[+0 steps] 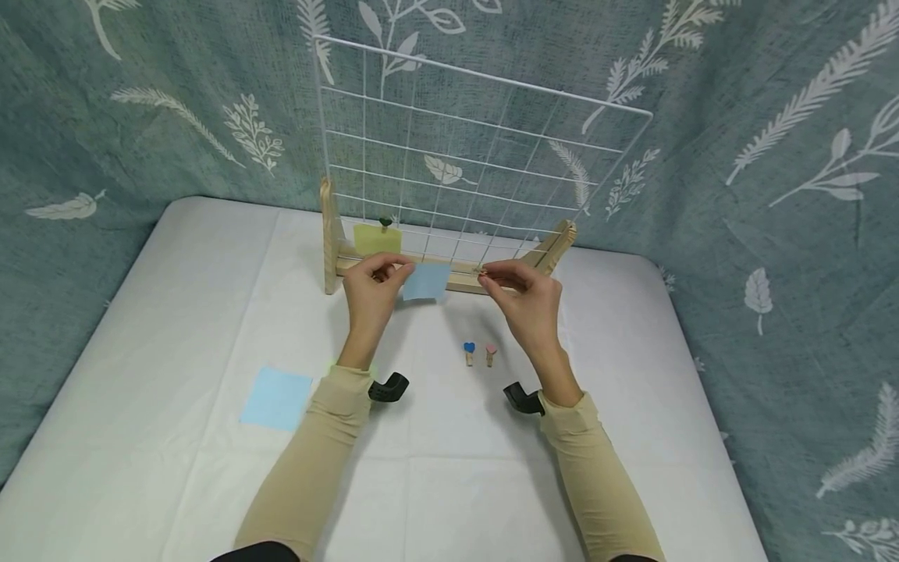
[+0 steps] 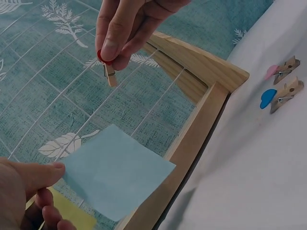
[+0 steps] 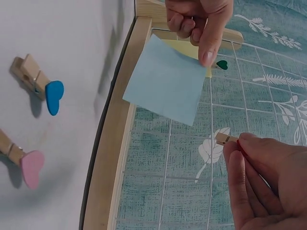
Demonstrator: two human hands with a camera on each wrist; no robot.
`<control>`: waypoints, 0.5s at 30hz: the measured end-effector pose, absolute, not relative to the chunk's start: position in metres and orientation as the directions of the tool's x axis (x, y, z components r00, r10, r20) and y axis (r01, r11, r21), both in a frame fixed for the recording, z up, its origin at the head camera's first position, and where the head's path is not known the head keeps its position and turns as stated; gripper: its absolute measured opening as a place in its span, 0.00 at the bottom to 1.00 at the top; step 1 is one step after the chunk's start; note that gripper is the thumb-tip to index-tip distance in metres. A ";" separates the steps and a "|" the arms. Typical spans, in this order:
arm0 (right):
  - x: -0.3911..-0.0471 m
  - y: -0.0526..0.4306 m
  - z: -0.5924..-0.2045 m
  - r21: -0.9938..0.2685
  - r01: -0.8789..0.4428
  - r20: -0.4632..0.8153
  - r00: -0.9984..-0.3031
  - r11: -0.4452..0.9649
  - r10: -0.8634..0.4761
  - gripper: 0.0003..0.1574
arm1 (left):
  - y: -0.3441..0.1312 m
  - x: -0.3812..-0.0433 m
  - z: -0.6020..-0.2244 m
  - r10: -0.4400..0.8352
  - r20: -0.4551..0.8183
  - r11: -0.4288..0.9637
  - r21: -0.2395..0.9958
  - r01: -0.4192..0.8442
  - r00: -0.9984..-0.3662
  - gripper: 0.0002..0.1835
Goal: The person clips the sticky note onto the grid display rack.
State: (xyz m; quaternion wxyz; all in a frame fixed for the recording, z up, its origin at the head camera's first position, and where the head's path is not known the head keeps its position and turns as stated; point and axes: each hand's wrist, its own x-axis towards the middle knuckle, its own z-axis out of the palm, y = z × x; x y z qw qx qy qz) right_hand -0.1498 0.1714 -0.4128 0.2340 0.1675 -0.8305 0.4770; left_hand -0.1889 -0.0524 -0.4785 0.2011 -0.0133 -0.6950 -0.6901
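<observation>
My left hand (image 1: 374, 293) pinches a light blue sticky note (image 1: 426, 281) by one corner, in front of the white wire grid (image 1: 449, 168). Between thumb and fingertips my right hand (image 1: 525, 295) holds a small wooden clothespin (image 2: 111, 75) with a red decoration, apart from the note; its red part is mostly covered by the fingers. On the lower left of the grid hangs a yellow sticky note (image 1: 376, 239), held by a clothespin with a dark green heart (image 3: 222, 64). Two clothespins lie on the table, one with a blue heart (image 3: 54, 97), the other with a pink heart (image 3: 32, 169).
The grid stands in a wooden base (image 2: 196, 139) with upright side pieces (image 1: 328, 234) on a white cloth-covered table (image 1: 449, 499). A larger-looking blue sticky note (image 1: 276, 399) lies at the left; a greenish one is mostly hidden by the left sleeve (image 1: 316, 437). A leaf-patterned curtain hangs behind.
</observation>
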 end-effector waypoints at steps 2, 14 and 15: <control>-0.149 0.169 -0.409 -0.715 -0.504 0.552 -0.832 0.484 -0.052 0.09 | -0.051 -0.190 -0.478 -0.257 0.298 0.047 0.954 0.296 -0.919 0.02; -0.153 0.161 -0.404 -0.678 -0.550 0.612 -0.790 0.488 -0.040 0.10 | -0.044 -0.195 -0.475 -0.319 0.285 0.036 0.957 0.289 -0.904 0.02; -0.154 0.160 -0.404 -0.673 -0.556 0.619 -0.784 0.488 -0.039 0.10 | -0.043 -0.196 -0.474 -0.325 0.287 0.032 0.956 0.292 -0.901 0.02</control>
